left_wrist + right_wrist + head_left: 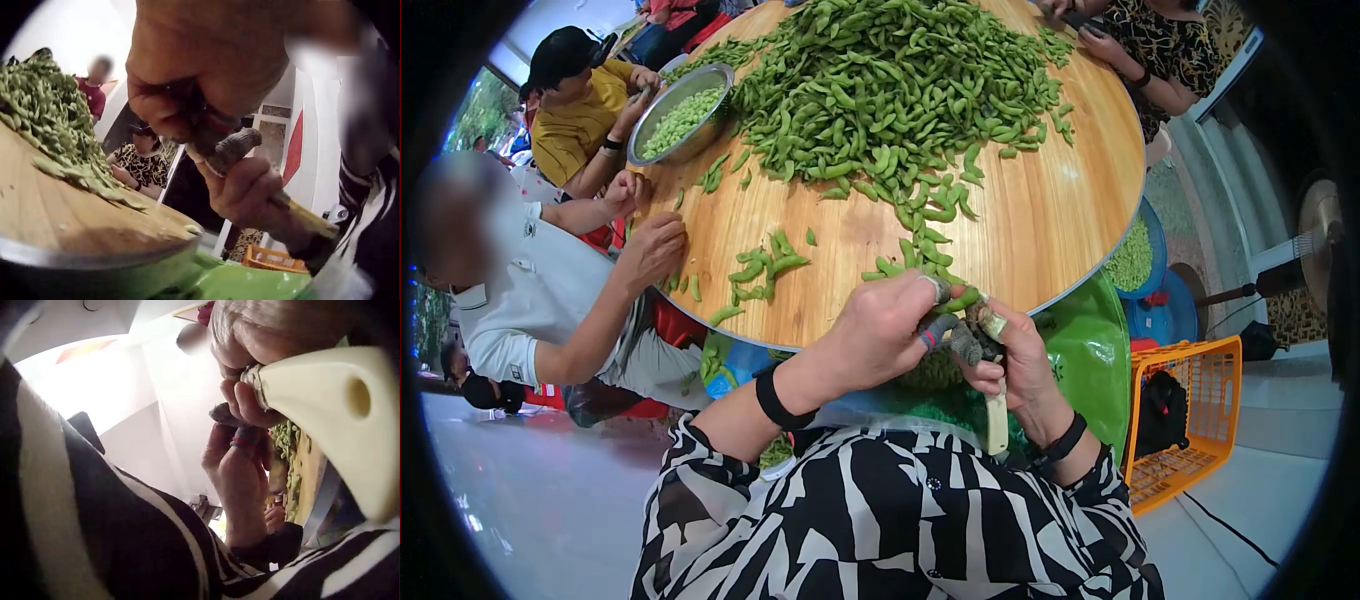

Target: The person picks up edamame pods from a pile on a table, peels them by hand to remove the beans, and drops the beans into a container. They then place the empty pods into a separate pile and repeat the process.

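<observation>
In the head view my left hand (878,325) pinches a green soybean pod (963,300) between thumb and fingers, just past the table's near edge. Grey wraps cover some of its fingertips. My right hand (1022,365) is close against it, gripping a tool with a cream handle (997,425) that points down. Large in the right wrist view, that handle (325,394) shows a hole near its end and a wrapped band by the fingers. The tool's working end is hidden among the fingers. Beyond the hands, loose pods (920,255) trail back to a big heap of pods (890,90).
The round wooden table (1060,220) bears the heap and a small pod cluster (765,265). A metal bowl of shelled beans (683,115) is at the back left. People sit around it. An orange crate (1185,480) and a blue basin of beans (1135,265) stand at right.
</observation>
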{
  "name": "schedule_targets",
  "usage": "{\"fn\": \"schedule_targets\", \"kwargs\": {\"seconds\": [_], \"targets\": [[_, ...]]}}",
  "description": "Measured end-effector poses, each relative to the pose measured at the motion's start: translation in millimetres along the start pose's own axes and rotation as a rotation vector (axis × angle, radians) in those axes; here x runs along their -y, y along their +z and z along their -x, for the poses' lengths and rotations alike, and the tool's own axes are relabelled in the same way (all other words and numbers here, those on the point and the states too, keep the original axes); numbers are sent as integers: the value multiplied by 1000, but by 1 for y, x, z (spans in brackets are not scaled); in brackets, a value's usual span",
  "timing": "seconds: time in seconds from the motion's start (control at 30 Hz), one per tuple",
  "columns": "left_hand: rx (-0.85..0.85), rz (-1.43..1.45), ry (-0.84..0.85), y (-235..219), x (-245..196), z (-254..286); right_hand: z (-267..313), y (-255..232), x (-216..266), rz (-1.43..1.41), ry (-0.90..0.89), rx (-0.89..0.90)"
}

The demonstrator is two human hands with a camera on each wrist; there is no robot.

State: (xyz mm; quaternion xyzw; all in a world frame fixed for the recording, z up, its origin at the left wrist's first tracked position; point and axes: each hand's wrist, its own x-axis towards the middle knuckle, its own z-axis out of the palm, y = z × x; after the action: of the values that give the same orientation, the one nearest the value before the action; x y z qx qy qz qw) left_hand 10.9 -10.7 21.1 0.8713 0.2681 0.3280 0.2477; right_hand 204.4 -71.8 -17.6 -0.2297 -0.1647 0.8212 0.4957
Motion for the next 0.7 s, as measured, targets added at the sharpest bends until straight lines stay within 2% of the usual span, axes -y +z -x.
{"fn": "schedule_targets", "kwargs": {"seconds": [0.1,0.13,0.2,0.33,0.43,0.5,0.53,0.6,0.63,0.7], "targets": [[-8,-102,66,1,1,2,-1,-1,-2,-22,18,39],[-7,-105,68,3,3,2,0,4,-2,1,-8,2],[-36,131,-44,8,6,3,-1,7,-3,24,-36,-36],[-74,132,-74,10,-2,1,0,12,-2,88,-106,-34],[-121,310,-151,15,-4,1,3,18,0,134,-143,-23],[-187,548,-266,18,-7,1,4,20,0,126,-153,-20],[-191,546,-266,16,-9,1,3,20,0,158,-171,-6],[-144,794,-479,10,-13,2,3,20,-2,188,-188,11],[-146,792,-480,10,-10,4,3,21,-4,219,-223,-1],[-69,977,-681,10,-3,6,1,17,-6,249,-257,-13]]}}
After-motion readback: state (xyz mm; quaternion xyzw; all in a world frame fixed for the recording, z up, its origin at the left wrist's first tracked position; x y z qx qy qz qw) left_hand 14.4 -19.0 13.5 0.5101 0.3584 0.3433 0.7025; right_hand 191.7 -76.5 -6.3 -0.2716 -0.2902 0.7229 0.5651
